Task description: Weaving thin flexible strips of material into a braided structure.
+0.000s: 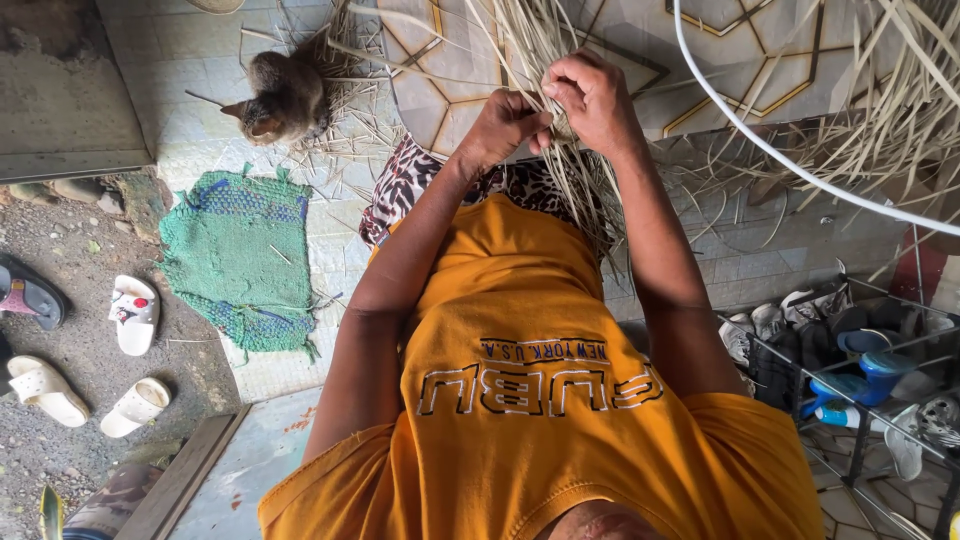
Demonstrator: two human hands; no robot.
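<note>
One orange shirt; left hand and right hand — both clamped on straw strands; one cat.

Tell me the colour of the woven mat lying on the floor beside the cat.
Green woven mat with blue bands near its ends, seen best in the head view.

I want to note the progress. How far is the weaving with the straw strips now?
Done: no finished woven piece is visible. In hand: left hand and right hand both grip the same bundle of straw strips hanging over the lap. Left: many loose strips lie unworked on the floor.
</note>
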